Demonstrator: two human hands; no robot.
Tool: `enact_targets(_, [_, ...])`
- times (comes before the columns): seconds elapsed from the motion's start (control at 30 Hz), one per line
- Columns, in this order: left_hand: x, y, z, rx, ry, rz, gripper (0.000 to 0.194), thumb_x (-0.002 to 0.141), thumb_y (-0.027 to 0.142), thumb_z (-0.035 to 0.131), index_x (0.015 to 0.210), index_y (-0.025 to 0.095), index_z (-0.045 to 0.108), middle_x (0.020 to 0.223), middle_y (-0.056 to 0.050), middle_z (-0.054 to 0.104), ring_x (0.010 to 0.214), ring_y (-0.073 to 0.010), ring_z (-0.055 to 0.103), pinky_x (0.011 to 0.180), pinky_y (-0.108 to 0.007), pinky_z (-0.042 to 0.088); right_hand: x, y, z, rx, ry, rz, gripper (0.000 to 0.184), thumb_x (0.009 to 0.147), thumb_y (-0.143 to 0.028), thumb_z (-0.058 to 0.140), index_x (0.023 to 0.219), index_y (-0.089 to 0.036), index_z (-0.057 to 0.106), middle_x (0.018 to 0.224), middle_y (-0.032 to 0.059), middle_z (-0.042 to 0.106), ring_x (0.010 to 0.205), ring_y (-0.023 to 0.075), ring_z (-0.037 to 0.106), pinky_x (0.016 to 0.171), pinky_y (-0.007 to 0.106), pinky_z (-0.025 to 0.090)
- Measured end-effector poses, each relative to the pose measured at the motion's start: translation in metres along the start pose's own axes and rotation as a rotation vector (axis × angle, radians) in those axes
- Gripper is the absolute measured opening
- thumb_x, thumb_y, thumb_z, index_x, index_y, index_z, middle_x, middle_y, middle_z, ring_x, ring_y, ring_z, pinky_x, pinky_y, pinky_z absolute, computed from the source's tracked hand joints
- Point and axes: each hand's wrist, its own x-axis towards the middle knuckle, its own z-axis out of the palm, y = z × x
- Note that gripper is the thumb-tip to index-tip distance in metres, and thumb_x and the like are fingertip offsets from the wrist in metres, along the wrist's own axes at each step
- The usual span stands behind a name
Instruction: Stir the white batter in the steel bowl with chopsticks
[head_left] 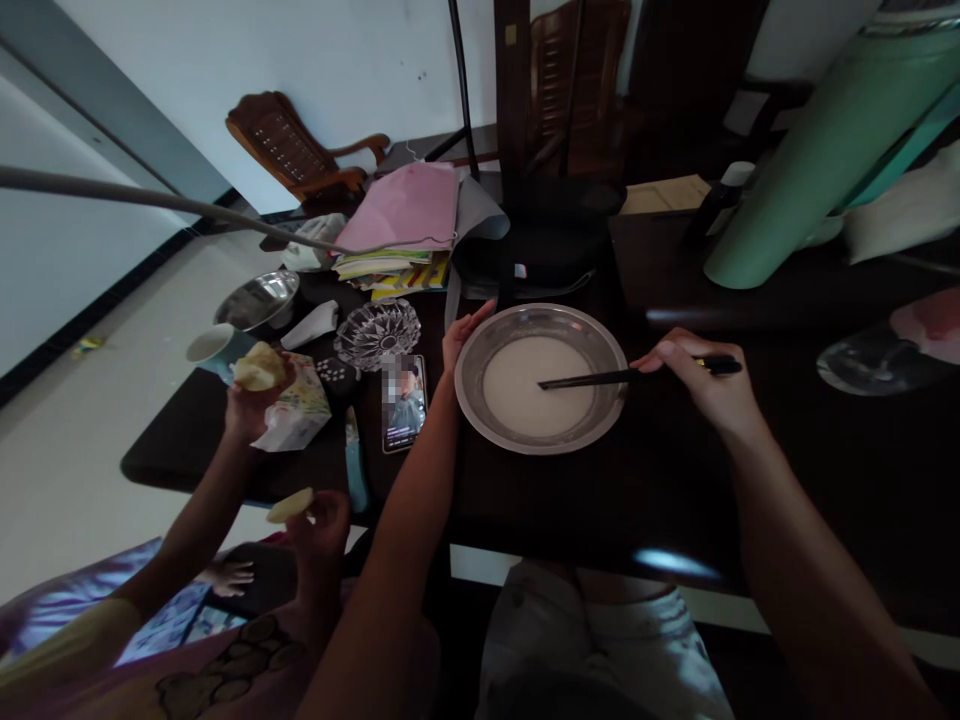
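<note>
A wide metal bowl [466,385] holding a milky white liquid [536,400] stands on the dark table before me. Around its left rim rests my left hand [463,335], fingers along the outer side, steadying or gripping it. My right hand [694,375] is closed on a pair of dark chopsticks [600,378], held nearly level across the bowl's right rim. Their tips dip into the liquid near its middle. Whether the chopsticks touch the rim I cannot tell.
At left, another person's hands hold pale pieces of food [259,368]. Near them are a tissue pack [300,405], blue cup [212,350], blue-handled knife [355,465], phone [405,405], glass dish [379,335] and metal bowl [259,300]. A green flask [817,160] stands at right.
</note>
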Motion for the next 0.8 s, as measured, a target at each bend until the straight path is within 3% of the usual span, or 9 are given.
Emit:
enact_targets(0.13, [0.0001, -0.0008, -0.0005, -0.007, 0.009, 0.009, 0.053, 0.091, 0.034, 0.045, 0.138, 0.014, 0.061, 0.103, -0.009, 0.078, 0.106, -0.0281, 0.071, 0.098, -0.042, 0.051, -0.0006, 0.0005, 0.0027, -0.013, -0.137, -0.059, 0.025, 0.091, -0.046, 0.065, 0.075, -0.031, 0.077, 0.082, 0.0024, 0.076, 0.083, 0.0234, 0.068, 0.078, 0.041, 0.052])
enact_targets(0.3, [0.0023, -0.0022, -0.0018, -0.012, 0.014, 0.011, 0.054, 0.089, 0.034, 0.048, 0.138, 0.013, 0.061, 0.105, -0.009, 0.077, 0.103, -0.0271, 0.071, 0.096, -0.040, 0.050, 0.0006, 0.0012, 0.0004, -0.032, 0.012, -0.039, 0.029, 0.092, -0.047, 0.063, 0.073, -0.031, 0.077, 0.078, 0.0019, 0.075, 0.078, 0.0224, 0.067, 0.076, 0.040, 0.051])
enact_targets(0.47, [0.0051, -0.0003, -0.0025, -0.009, 0.014, 0.003, 0.053, 0.089, 0.032, 0.047, 0.136, 0.013, 0.061, 0.086, -0.006, 0.077, 0.083, -0.0232, 0.072, 0.087, -0.037, 0.052, 0.0010, 0.0003, 0.0002, -0.021, -0.121, -0.069, 0.028, 0.090, -0.049, 0.065, 0.074, -0.030, 0.078, 0.079, 0.0023, 0.075, 0.079, 0.0219, 0.068, 0.075, 0.038, 0.051])
enact_targets(0.67, [0.0055, 0.0024, -0.0019, -0.030, 0.003, -0.002, 0.055, 0.090, 0.028, 0.043, 0.140, 0.011, 0.058, 0.084, -0.007, 0.077, 0.073, -0.0206, 0.071, 0.081, -0.035, 0.053, 0.0015, 0.0019, -0.0038, 0.003, 0.032, -0.034, 0.032, 0.093, -0.047, 0.063, 0.068, -0.030, 0.076, 0.073, 0.0021, 0.074, 0.074, 0.0207, 0.066, 0.077, 0.039, 0.050])
enact_targets(0.8, [0.0069, 0.0028, -0.0013, -0.030, 0.008, -0.006, 0.057, 0.090, 0.030, 0.045, 0.142, 0.009, 0.054, 0.085, -0.007, 0.077, 0.077, -0.0213, 0.072, 0.086, -0.035, 0.052, 0.0014, 0.0000, -0.0001, -0.003, -0.133, -0.074, 0.027, 0.091, -0.046, 0.065, 0.074, -0.030, 0.078, 0.078, 0.0024, 0.076, 0.078, 0.0216, 0.068, 0.074, 0.038, 0.051])
